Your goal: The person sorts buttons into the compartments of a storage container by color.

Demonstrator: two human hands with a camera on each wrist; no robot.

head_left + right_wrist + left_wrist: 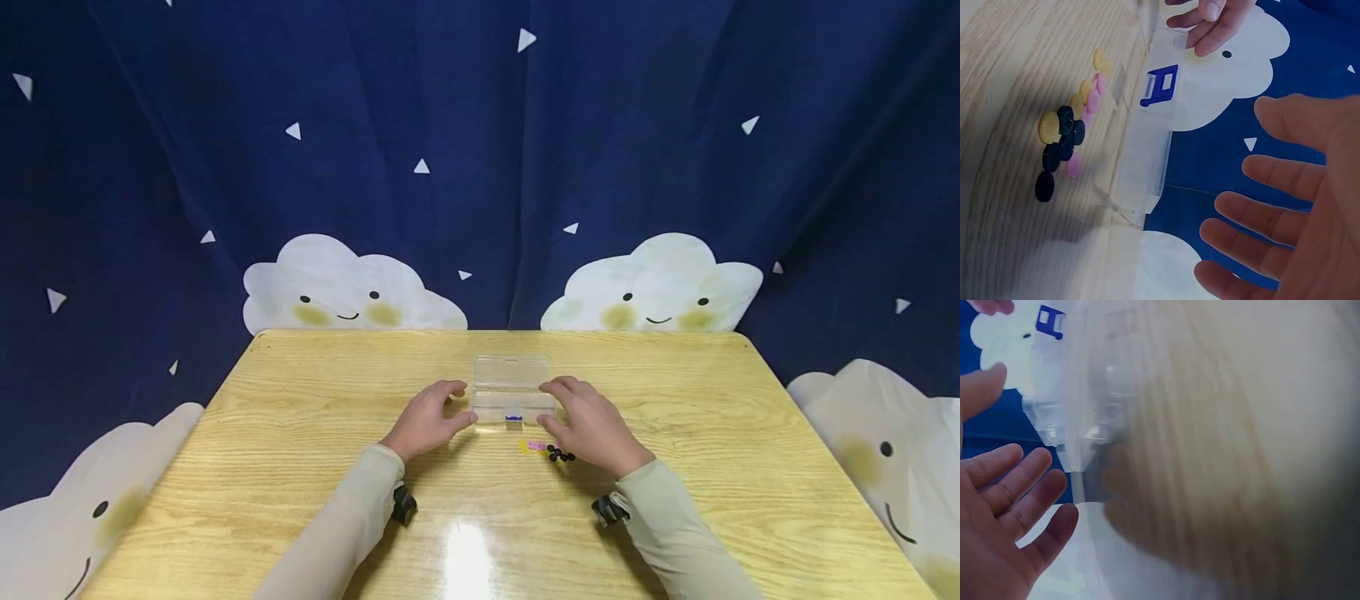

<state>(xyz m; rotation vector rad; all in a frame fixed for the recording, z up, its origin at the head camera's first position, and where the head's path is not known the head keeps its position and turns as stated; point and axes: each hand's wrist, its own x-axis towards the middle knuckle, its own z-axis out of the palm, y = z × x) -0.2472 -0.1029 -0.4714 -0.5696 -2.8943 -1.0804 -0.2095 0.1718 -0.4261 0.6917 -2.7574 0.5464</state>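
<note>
Black, pink and yellow discs (pixel 1067 145) lie clustered on a wooden table (pixel 300 450) just before a clear box (pixel 491 414), seemingly within easy reach. Left hand (pixel 429 419) and right hand (pixel 591 423), fingers relaxed, gripping nothing, flank it, perhaps for steadying; contact is unclear. Its lid (pixel 512 372) lies back beyond.

No word, brand or number can be read on the clear box (pixel 1143 164), its blue latch (pixel 1161 86) or the small discs (pixel 1065 119).
</note>
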